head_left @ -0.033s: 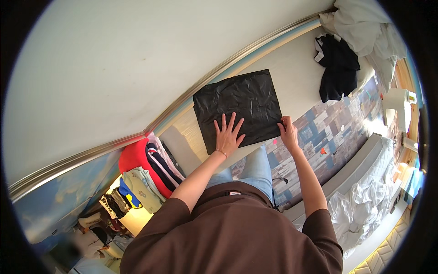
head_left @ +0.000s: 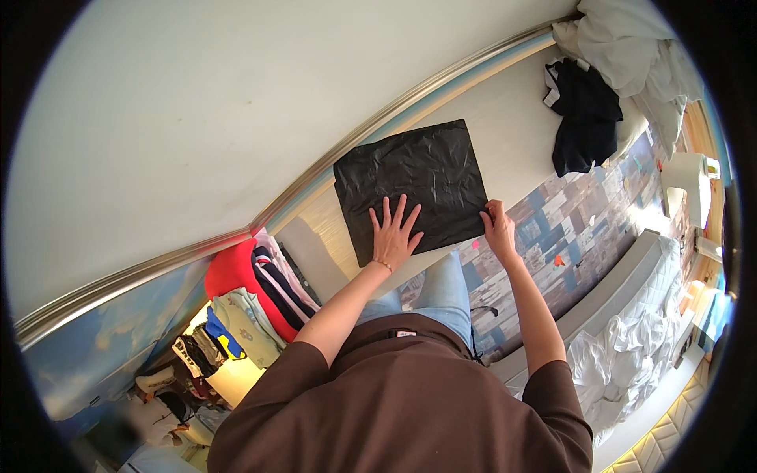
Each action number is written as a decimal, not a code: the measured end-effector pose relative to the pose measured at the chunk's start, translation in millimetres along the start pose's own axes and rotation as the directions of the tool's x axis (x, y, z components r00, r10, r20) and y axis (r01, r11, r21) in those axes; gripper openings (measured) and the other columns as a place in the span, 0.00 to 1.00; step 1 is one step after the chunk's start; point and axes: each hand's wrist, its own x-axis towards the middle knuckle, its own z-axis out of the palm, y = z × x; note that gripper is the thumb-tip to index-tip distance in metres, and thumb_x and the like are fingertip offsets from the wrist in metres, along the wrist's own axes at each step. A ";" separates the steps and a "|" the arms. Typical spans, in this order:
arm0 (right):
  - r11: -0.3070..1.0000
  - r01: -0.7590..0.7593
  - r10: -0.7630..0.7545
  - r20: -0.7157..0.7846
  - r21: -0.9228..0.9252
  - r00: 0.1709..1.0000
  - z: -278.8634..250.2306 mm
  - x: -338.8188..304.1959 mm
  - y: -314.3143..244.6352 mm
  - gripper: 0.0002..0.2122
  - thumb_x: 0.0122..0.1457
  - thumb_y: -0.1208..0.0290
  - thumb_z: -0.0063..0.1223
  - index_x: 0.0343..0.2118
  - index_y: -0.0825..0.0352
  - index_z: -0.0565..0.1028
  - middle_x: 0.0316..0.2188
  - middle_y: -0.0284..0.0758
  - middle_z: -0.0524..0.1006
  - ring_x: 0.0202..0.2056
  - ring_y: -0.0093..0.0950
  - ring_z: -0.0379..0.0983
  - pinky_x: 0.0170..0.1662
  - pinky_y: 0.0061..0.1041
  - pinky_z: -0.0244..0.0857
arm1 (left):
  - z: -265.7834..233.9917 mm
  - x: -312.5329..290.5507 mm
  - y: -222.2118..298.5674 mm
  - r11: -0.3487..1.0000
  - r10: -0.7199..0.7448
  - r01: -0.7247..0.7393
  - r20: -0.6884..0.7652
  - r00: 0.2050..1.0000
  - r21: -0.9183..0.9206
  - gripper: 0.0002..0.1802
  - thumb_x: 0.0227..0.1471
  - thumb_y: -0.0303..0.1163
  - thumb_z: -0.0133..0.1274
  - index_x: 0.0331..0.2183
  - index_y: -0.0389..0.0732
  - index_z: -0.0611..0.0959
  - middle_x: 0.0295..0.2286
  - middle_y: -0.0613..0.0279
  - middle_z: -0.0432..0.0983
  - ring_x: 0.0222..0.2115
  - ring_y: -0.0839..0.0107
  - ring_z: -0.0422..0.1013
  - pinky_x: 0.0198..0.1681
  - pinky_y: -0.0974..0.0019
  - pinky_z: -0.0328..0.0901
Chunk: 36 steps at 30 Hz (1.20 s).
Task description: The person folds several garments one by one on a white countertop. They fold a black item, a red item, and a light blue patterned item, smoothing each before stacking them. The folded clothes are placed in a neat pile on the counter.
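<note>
A black plastic bag (head_left: 426, 169), wrinkled and roughly square, lies flat on a pale surface in front of me. My left hand (head_left: 393, 236) rests palm down on its near left part, fingers spread wide. At the bag's near right corner, my right hand (head_left: 498, 231) pinches the edge between thumb and fingers. Whether the bag holds anything inside does not show.
The pale bench-like surface (head_left: 509, 118) runs along a white wall panel. Dark clothing (head_left: 587, 118) and white bedding (head_left: 631, 47) lie at the far right. Folded clothes (head_left: 252, 280) are stacked on the left. A bed with crumpled white sheets (head_left: 623, 363) stands to the right.
</note>
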 end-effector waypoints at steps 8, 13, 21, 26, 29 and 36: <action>0.991 0.044 -0.035 0.075 -0.123 0.997 1.8 -2.5 9.5 0.14 0.60 0.73 0.56 0.46 0.63 0.66 0.29 0.43 0.78 0.29 0.47 0.77 0.30 0.42 0.69 | 3.5 -16.1 4.4 0.998 -0.057 0.056 0.018 0.998 0.029 0.39 0.57 0.53 0.51 0.67 0.59 0.61 0.69 0.52 0.39 0.67 0.33 0.36 0.61 0.21 0.34; 0.990 0.024 -0.011 0.091 -0.138 0.996 3.7 -3.8 10.7 0.14 0.61 0.72 0.56 0.47 0.62 0.65 0.31 0.42 0.79 0.30 0.48 0.77 0.31 0.43 0.69 | 7.0 -22.8 2.8 0.996 -0.076 0.075 0.024 0.997 0.037 0.41 0.57 0.57 0.51 0.67 0.61 0.59 0.70 0.52 0.38 0.67 0.33 0.33 0.61 0.20 0.31; 0.980 0.034 -0.026 0.042 -0.194 0.999 0.8 -12.7 9.6 0.14 0.57 0.75 0.59 0.43 0.65 0.67 0.26 0.41 0.76 0.30 0.44 0.75 0.34 0.39 0.68 | 5.2 -24.9 5.1 0.996 -0.077 0.074 0.052 0.996 0.048 0.42 0.56 0.57 0.51 0.68 0.61 0.58 0.70 0.53 0.37 0.67 0.31 0.33 0.60 0.19 0.32; 0.957 0.051 -0.096 -0.148 -0.285 0.984 -2.1 -14.0 -16.1 0.15 0.52 0.77 0.62 0.42 0.67 0.71 0.36 0.41 0.76 0.42 0.43 0.73 0.46 0.42 0.65 | 6.9 -26.4 4.8 0.997 -0.059 0.057 0.037 0.998 0.053 0.42 0.56 0.59 0.50 0.68 0.61 0.58 0.69 0.53 0.38 0.67 0.32 0.35 0.60 0.18 0.33; 0.967 0.193 -0.222 -0.184 -0.165 0.957 13.8 1.7 -76.1 0.21 0.49 0.76 0.64 0.47 0.68 0.71 0.48 0.44 0.74 0.52 0.46 0.69 0.56 0.43 0.62 | 8.9 -29.2 7.1 0.994 -0.073 0.071 0.024 0.997 0.083 0.42 0.55 0.61 0.49 0.67 0.60 0.60 0.69 0.53 0.39 0.67 0.32 0.36 0.59 0.18 0.33; 0.856 0.491 -0.376 0.459 -0.160 0.805 89.5 -8.4 -98.4 0.32 0.64 0.50 0.47 0.66 0.63 0.61 0.70 0.36 0.55 0.71 0.34 0.46 0.71 0.45 0.37 | 2.9 -28.3 15.1 0.977 -0.168 0.134 0.213 0.962 0.167 0.43 0.54 0.63 0.48 0.67 0.57 0.62 0.69 0.53 0.41 0.68 0.36 0.34 0.57 0.15 0.29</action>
